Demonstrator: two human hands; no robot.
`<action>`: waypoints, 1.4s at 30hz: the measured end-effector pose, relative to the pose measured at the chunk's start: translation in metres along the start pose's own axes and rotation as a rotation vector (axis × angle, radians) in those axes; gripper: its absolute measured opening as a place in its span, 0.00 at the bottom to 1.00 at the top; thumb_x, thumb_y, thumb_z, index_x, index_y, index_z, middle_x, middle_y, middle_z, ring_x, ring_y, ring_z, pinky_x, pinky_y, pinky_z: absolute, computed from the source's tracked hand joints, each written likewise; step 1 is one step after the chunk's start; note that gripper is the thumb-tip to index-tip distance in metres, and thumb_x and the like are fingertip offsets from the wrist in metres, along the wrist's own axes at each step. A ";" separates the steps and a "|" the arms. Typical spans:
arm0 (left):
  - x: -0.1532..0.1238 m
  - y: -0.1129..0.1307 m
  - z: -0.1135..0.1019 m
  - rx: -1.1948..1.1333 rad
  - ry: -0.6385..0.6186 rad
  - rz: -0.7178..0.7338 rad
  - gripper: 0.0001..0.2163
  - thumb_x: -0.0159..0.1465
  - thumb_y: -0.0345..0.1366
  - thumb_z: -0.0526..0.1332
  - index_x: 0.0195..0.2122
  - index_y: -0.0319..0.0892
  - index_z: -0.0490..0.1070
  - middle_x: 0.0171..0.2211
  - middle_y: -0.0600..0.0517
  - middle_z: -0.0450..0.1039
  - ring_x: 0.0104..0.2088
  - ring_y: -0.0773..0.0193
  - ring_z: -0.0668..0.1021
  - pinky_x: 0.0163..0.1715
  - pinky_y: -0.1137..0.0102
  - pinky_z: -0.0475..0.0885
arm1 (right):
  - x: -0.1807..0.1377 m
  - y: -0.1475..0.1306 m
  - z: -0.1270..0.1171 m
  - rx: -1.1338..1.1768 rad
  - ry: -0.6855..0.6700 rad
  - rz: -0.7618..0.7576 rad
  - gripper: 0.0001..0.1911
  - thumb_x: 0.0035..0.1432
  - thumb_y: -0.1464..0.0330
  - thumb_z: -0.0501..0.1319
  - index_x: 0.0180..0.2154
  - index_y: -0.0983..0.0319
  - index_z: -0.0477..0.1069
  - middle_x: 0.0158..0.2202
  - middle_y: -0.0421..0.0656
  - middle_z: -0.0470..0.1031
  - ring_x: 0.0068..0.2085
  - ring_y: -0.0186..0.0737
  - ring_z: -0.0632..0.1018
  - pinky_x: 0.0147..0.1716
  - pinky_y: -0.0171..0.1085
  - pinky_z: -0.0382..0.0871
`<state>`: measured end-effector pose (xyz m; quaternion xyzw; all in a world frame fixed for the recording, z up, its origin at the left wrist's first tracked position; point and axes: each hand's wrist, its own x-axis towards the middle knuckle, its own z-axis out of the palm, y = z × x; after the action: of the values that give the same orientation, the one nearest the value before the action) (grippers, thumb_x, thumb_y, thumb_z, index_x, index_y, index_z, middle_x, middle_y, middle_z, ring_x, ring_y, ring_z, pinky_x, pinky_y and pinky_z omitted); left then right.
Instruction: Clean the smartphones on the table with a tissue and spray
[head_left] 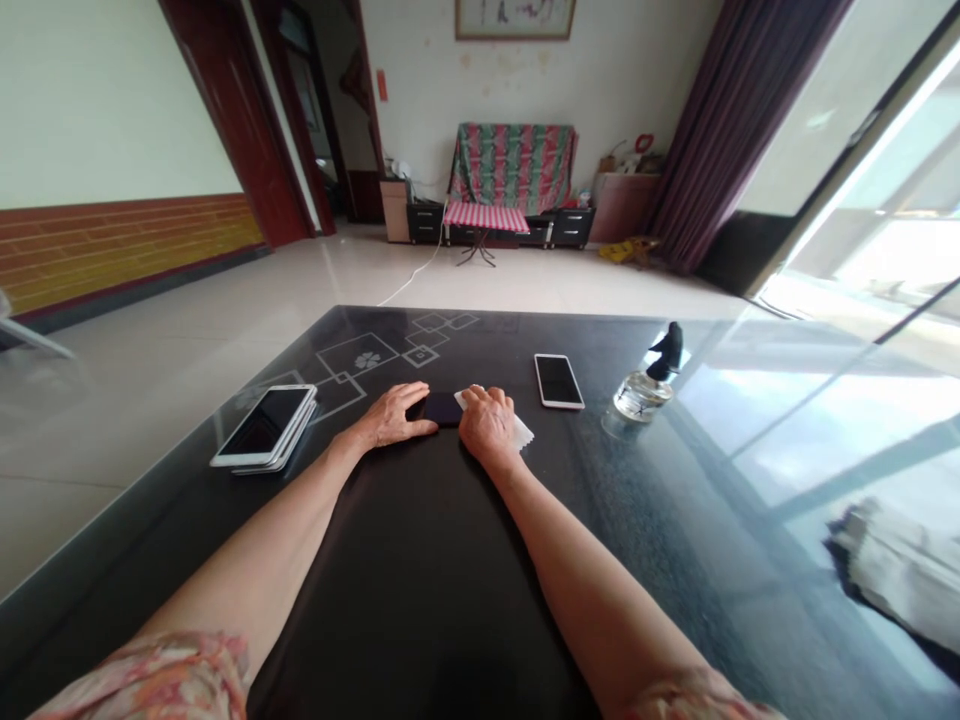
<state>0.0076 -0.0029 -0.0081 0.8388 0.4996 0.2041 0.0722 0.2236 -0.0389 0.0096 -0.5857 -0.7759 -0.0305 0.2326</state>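
Note:
A dark phone [442, 409] lies flat on the black tabletop between my hands. My left hand [391, 415] steadies its left end, fingers at the far edge and thumb at the near edge. Bunched under my right hand [489, 422] is a white cloth [523, 434] with a zigzag edge, pressed at the phone's right end. My right fingers are curled, and part of the cloth and phone is hidden beneath them. To the right, a white-framed phone [559, 381] lies screen up. On the left sits a stack of white tablets [266, 425].
A clear spray bottle [643, 393] with a black trigger head stands right of the white phone. Grey-white fabric [900, 570] lies at the right. The glossy table [600, 500] reflects the window. Beyond it are a striped folding table [486, 217] and a covered television stand.

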 end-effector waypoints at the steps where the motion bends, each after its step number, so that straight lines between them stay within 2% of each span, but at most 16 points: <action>1: 0.000 0.000 0.000 0.000 0.000 0.004 0.39 0.54 0.64 0.57 0.59 0.39 0.66 0.61 0.41 0.63 0.61 0.46 0.65 0.62 0.53 0.58 | -0.001 -0.001 -0.001 -0.001 -0.009 -0.013 0.15 0.63 0.71 0.49 0.45 0.57 0.73 0.49 0.45 0.74 0.47 0.46 0.67 0.45 0.42 0.57; 4: 0.000 0.001 0.000 0.001 -0.011 0.027 0.39 0.56 0.63 0.56 0.59 0.37 0.65 0.62 0.40 0.61 0.62 0.47 0.63 0.64 0.54 0.55 | -0.002 -0.002 -0.001 -0.006 -0.014 -0.043 0.15 0.63 0.71 0.50 0.46 0.57 0.72 0.50 0.43 0.73 0.47 0.46 0.67 0.44 0.41 0.57; 12: -0.001 0.004 0.005 0.007 0.029 0.016 0.35 0.56 0.59 0.58 0.58 0.38 0.66 0.62 0.41 0.63 0.61 0.47 0.65 0.62 0.54 0.58 | -0.001 0.001 0.003 -0.018 -0.010 -0.076 0.16 0.61 0.72 0.52 0.48 0.56 0.71 0.53 0.41 0.72 0.48 0.45 0.67 0.45 0.42 0.58; 21: -0.001 0.004 0.004 0.029 0.025 0.035 0.36 0.57 0.59 0.57 0.58 0.34 0.66 0.61 0.38 0.62 0.62 0.46 0.65 0.62 0.54 0.58 | -0.017 0.006 -0.010 -0.008 -0.023 -0.082 0.16 0.62 0.71 0.51 0.49 0.55 0.71 0.54 0.40 0.71 0.48 0.45 0.67 0.45 0.41 0.58; 42: -0.002 0.004 0.006 0.073 0.074 0.080 0.30 0.59 0.54 0.59 0.57 0.38 0.67 0.59 0.41 0.66 0.60 0.47 0.67 0.61 0.54 0.62 | -0.022 0.003 -0.010 -0.025 -0.006 -0.035 0.16 0.62 0.71 0.51 0.49 0.56 0.71 0.56 0.40 0.71 0.49 0.46 0.67 0.46 0.42 0.57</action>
<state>0.0124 -0.0063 -0.0129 0.8521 0.4750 0.2194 0.0151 0.2346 -0.0605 0.0093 -0.5751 -0.7862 -0.0423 0.2223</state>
